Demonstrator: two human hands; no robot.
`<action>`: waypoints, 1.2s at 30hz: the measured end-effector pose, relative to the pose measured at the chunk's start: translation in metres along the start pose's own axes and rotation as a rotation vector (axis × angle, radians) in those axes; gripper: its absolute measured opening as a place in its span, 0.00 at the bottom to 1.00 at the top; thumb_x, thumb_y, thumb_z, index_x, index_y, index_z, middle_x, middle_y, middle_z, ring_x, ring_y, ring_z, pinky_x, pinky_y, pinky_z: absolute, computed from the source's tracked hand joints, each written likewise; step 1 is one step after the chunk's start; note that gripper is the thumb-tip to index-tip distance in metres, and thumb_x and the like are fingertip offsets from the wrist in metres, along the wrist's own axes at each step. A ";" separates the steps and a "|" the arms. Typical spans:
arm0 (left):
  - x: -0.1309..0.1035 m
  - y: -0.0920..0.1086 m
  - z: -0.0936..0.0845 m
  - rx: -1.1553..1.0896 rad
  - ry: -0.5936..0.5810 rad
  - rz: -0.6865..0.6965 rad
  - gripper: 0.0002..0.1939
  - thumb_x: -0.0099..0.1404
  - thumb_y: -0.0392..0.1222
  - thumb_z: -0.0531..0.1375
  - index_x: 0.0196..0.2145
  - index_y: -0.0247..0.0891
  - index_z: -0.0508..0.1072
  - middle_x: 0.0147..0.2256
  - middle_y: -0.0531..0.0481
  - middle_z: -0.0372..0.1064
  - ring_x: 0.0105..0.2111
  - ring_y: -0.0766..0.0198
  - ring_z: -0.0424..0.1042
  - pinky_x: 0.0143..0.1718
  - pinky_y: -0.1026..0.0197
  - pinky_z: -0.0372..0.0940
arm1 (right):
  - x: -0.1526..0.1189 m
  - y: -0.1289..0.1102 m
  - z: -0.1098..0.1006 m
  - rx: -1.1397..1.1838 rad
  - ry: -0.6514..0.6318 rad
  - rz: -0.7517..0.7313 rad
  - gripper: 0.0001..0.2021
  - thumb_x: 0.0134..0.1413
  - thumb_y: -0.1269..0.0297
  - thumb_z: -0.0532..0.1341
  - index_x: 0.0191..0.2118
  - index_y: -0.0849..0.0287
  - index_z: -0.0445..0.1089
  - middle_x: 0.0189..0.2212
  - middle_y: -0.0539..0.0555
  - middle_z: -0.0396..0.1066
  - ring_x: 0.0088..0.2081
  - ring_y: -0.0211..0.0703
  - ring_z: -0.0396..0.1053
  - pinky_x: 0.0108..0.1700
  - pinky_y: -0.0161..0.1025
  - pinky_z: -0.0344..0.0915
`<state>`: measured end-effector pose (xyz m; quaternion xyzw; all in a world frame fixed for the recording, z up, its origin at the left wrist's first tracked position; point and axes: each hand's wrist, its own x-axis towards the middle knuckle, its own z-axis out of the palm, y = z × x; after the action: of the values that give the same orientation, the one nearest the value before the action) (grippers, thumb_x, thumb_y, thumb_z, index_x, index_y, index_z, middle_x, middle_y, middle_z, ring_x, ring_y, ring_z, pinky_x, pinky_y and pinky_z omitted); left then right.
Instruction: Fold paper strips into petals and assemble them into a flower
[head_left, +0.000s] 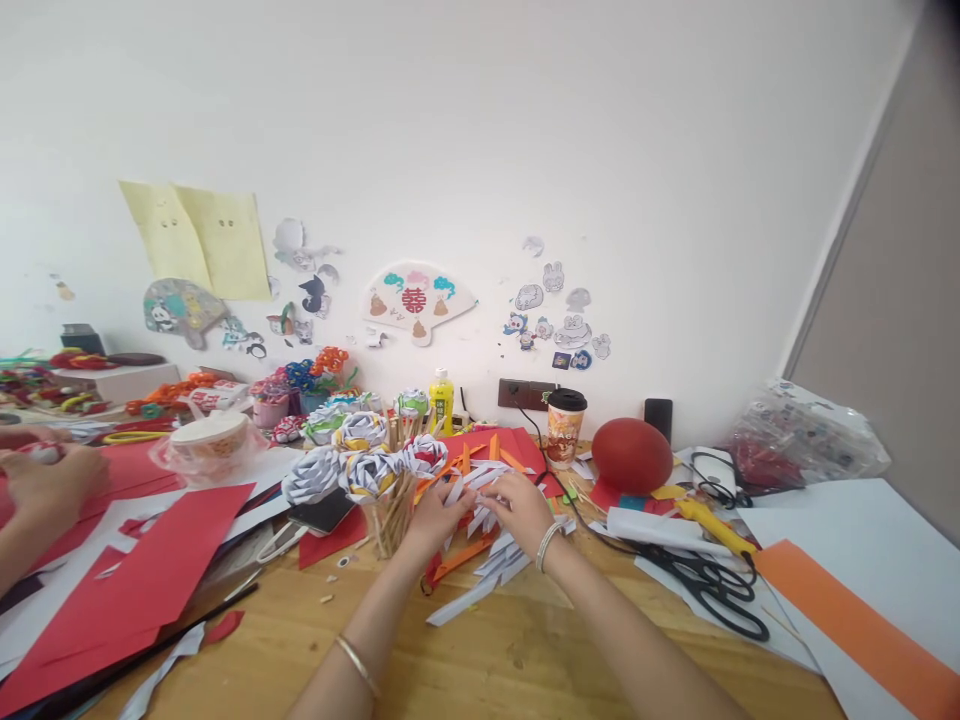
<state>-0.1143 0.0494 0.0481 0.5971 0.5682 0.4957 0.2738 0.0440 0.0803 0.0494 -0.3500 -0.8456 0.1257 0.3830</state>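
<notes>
My left hand (444, 515) and my right hand (521, 508) meet over a loose pile of folded white paper strips (504, 560) at the middle of the wooden table. Fingers of both hands are pinched together around small white paper strips, their tips nearly touching. Orange folded strips (463, 556) lie among the white ones, beside and behind my hands. Just left of my left hand, several rolled white paper flowers (367, 470) stand on bundled wooden sticks (390, 515).
Red paper (161, 570) and another person's hands (56, 485) are at left. Behind stand a yellow bottle (441, 400), a lidded cup (565, 430) and a red balloon (632, 455). Black scissors (705, 585), a yellow glue gun (712, 525) and orange paper (855, 625) lie at right.
</notes>
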 end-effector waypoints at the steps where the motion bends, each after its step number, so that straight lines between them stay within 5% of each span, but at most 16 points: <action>1: -0.001 0.002 0.002 -0.005 -0.032 0.015 0.15 0.49 0.52 0.59 0.21 0.37 0.69 0.19 0.55 0.63 0.24 0.61 0.62 0.26 0.64 0.53 | 0.002 -0.001 -0.001 0.153 0.080 0.077 0.06 0.52 0.65 0.60 0.32 0.59 0.73 0.32 0.54 0.72 0.37 0.43 0.67 0.40 0.40 0.62; 3: -0.004 0.005 0.006 -0.008 -0.092 0.046 0.14 0.48 0.51 0.60 0.21 0.36 0.69 0.19 0.55 0.63 0.23 0.62 0.61 0.26 0.64 0.53 | 0.005 -0.002 -0.001 0.370 0.192 0.206 0.10 0.52 0.60 0.58 0.32 0.61 0.73 0.30 0.55 0.73 0.33 0.43 0.68 0.36 0.39 0.64; 8: -0.008 0.008 0.013 -0.001 -0.129 0.136 0.12 0.53 0.49 0.57 0.23 0.36 0.71 0.22 0.53 0.67 0.27 0.60 0.63 0.31 0.63 0.57 | 0.006 0.001 0.003 0.461 0.232 0.305 0.15 0.49 0.56 0.58 0.37 0.63 0.71 0.30 0.56 0.73 0.31 0.44 0.69 0.30 0.38 0.65; 18: -0.020 0.006 0.024 0.107 -0.055 0.159 0.08 0.54 0.38 0.55 0.31 0.40 0.74 0.27 0.50 0.71 0.28 0.58 0.66 0.31 0.63 0.56 | -0.010 0.003 0.018 0.473 0.225 0.418 0.03 0.45 0.67 0.52 0.24 0.57 0.59 0.13 0.42 0.57 0.17 0.35 0.59 0.22 0.32 0.56; 27: -0.026 0.009 0.027 0.275 -0.057 0.189 0.10 0.56 0.37 0.57 0.36 0.44 0.73 0.29 0.48 0.72 0.29 0.56 0.69 0.30 0.64 0.55 | -0.011 0.006 0.021 0.372 0.190 0.449 0.06 0.47 0.68 0.50 0.30 0.58 0.63 0.14 0.42 0.60 0.16 0.35 0.58 0.22 0.31 0.55; 32: -0.018 0.007 0.017 0.684 -0.053 0.112 0.13 0.64 0.40 0.51 0.44 0.42 0.70 0.37 0.46 0.73 0.38 0.57 0.70 0.35 0.63 0.59 | -0.008 0.011 -0.002 0.167 0.207 0.485 0.09 0.49 0.70 0.50 0.34 0.59 0.65 0.18 0.46 0.64 0.21 0.37 0.62 0.25 0.31 0.56; 36: -0.010 0.002 0.006 0.790 -0.020 0.012 0.13 0.65 0.38 0.48 0.38 0.38 0.71 0.36 0.46 0.72 0.37 0.58 0.71 0.33 0.64 0.59 | -0.010 0.024 -0.033 -0.079 0.217 0.488 0.12 0.50 0.73 0.51 0.39 0.61 0.67 0.29 0.55 0.68 0.33 0.46 0.65 0.35 0.38 0.58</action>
<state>-0.1069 0.0415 0.0446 0.6645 0.7091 0.2344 0.0256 0.0851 0.0894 0.0547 -0.5696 -0.6944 0.1431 0.4159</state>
